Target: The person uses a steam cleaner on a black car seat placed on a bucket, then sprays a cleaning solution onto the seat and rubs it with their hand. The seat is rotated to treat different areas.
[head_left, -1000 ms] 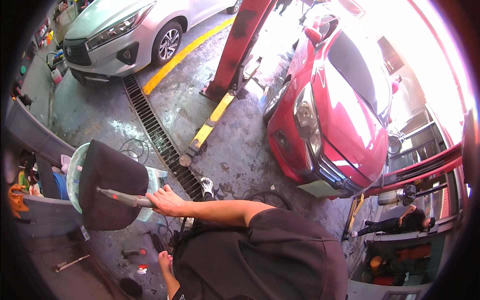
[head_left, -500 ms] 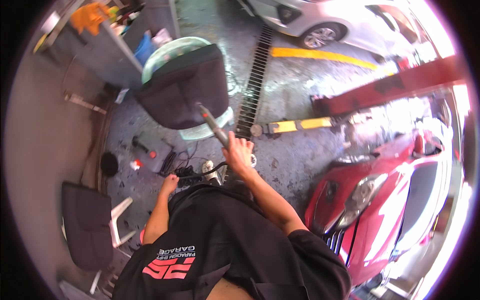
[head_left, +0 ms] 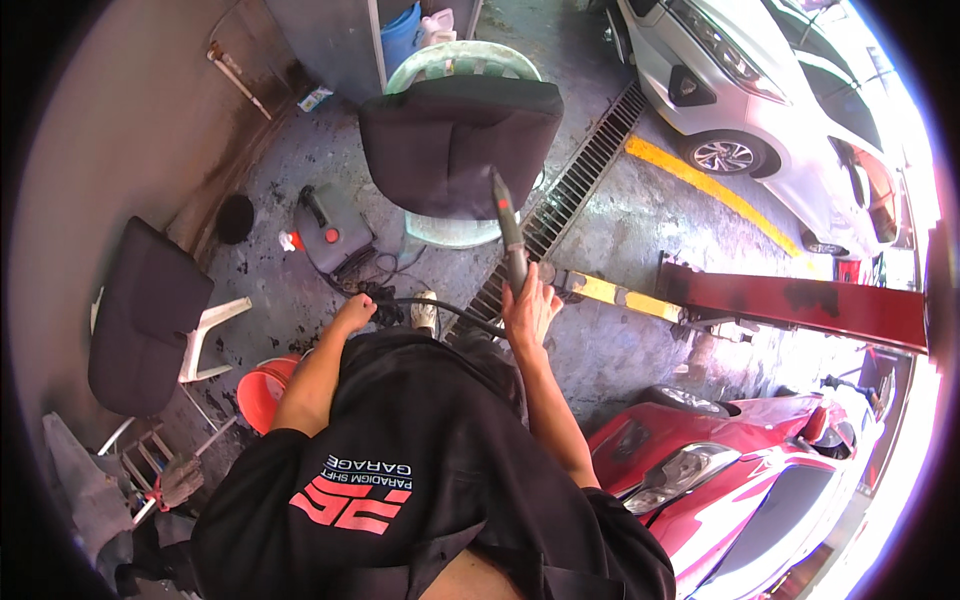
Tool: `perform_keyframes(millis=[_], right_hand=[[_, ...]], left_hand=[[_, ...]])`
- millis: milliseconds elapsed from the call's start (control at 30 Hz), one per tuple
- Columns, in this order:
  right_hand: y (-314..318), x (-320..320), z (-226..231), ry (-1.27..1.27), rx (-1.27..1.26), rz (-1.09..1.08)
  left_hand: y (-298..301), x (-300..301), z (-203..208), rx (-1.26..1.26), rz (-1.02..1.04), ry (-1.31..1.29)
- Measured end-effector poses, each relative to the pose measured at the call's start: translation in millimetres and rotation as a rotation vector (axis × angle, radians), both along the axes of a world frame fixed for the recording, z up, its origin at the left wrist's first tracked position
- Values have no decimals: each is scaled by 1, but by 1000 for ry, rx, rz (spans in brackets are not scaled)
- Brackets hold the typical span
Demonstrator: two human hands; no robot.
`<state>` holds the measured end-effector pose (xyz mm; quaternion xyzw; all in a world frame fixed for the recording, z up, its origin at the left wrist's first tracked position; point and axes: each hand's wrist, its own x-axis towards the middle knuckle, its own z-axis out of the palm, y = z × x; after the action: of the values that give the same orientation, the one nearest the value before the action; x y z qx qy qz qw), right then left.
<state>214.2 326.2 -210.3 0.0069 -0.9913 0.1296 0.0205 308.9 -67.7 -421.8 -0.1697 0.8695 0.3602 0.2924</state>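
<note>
My right hand is closed around a dark nozzle wand with a small red mark. The wand points away from me, its tip at the front part of a dark fabric car seat cushion; whether it touches cannot be told. That cushion lies on a pale green plastic chair. From the wand a black hose runs leftward to my left hand, which is closed on it. Beyond the left hand, a grey machine with a red knob and coiled cords sits on the floor.
Another dark seat cushion rests on a white plastic chair at left, near a red bucket. A drain grate crosses the floor. To the right are a red car, a yellow-and-red lift arm and a silver car.
The view has swung left, so the chair, cushion and cars appear farther right. The red bucket has come into view. Both hands keep their holds, the wand still pointing at the cushion.
</note>
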Motion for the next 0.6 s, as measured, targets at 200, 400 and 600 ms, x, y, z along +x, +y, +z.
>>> perform_keyframes(millis=[200,400,600], right_hand=[[8,-9,19,207,-52,-33],[22,9,-17,101,50,-35],[21,-1,18,118,-90,-110]], left_hand=[[2,3,4,4,18,-11],[10,-2,15,3,21,-28],[9,3,16,32,36,-40]])
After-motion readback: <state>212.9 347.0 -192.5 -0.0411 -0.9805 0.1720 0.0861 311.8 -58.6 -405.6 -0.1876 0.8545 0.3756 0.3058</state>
